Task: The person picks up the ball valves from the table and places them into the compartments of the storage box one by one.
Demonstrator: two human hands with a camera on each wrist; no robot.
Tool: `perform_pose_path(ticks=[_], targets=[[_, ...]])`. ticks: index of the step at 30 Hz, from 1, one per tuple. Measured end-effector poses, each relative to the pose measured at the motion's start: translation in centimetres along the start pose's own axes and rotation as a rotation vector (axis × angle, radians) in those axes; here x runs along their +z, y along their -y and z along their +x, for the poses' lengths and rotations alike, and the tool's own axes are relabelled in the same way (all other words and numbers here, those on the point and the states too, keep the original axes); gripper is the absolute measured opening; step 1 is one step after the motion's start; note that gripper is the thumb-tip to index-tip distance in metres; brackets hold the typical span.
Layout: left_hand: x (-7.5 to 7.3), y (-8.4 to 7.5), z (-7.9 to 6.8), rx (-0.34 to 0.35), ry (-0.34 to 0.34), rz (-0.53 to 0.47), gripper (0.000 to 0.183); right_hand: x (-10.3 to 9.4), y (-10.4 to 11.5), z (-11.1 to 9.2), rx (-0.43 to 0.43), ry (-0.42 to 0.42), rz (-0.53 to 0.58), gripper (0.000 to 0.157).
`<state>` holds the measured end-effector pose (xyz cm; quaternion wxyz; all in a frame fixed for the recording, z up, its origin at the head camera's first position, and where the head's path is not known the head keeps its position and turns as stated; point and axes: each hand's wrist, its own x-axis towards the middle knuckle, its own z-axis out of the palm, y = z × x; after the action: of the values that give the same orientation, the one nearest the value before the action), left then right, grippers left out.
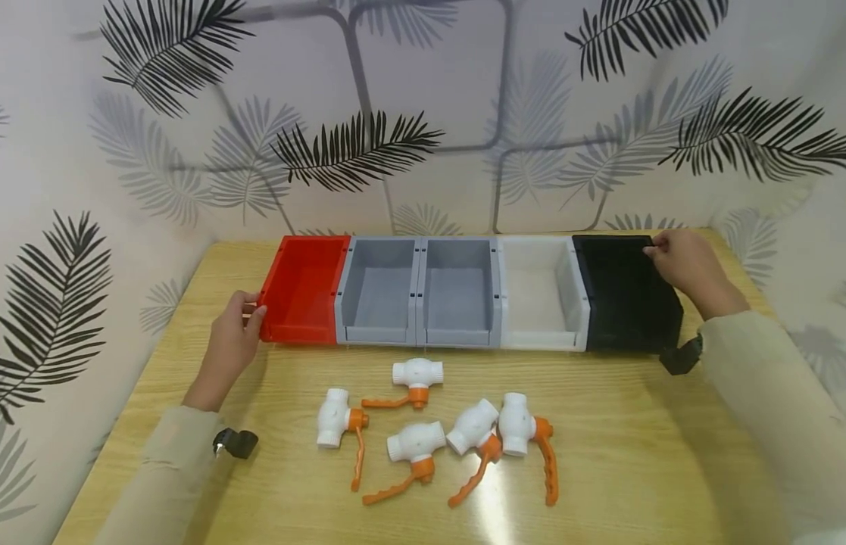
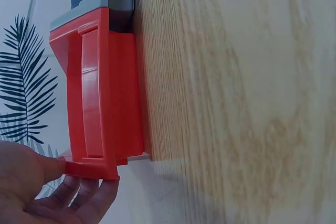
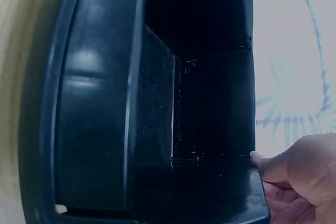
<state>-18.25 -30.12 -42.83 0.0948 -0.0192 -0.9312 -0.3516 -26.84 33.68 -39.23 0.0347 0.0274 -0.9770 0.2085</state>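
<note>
left hand [image 1: 235, 333]: thumb and fingers closed around the outer side rim of the red stacking bin [image 1: 303, 291], a narrow pinch; thumb on one face, fingers on the other, at the bin's 8 o'clock in the head view.
right hand [image 1: 695, 269]: gripping the black stacking bin [image 1: 627, 303] by its back outer corner, at the bin's 1 o'clock; thumb tip on the rim, fingers curled outside the wall.
red stacking bin: 9 o'clock end of the row, low front toward 6 o'clock, long axis leaning from 1 to 7.
black stacking bin: 3 o'clock end, low front toward 6, long axis leaning from 11 to 5.
between them: 2 grey stacking bins [image 1: 388, 291], then 1 white stacking bin [image 1: 538, 291], fronts likewise toward 6.
bin row: on the wood-grain table [image 1: 620, 454], long axis 9 to 3, sides close together.
ball valves [image 1: 417, 440]: 5, white bodies with orange lever handles [image 1: 550, 469], lying at the row's 6 o'clock; 1 lever points to 9, 1 to 8, 1 to 7, 2 near 6.
</note>
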Motion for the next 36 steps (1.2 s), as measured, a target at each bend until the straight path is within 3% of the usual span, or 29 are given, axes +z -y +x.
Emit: perform_pose_path(ticks=[19, 29, 36], targets=[[0.9, -0.3, 1.2, -0.015, -0.036, 0.015, 0.03, 0.5, 0.5, 3.1, 0.031, -0.105, -0.039, 0.019], [1.7, -0.5, 1.8, -0.047, -0.072, -0.016, 0.031, 1.0, 1.8, 4.2, 0.193, -0.064, -0.161, 0.026], [2.1, -0.3, 2.3, -0.053, -0.082, -0.027, 0.033, 0.8, 1.1, 4.6, 0.265, -0.059, -0.124, 0.028]])
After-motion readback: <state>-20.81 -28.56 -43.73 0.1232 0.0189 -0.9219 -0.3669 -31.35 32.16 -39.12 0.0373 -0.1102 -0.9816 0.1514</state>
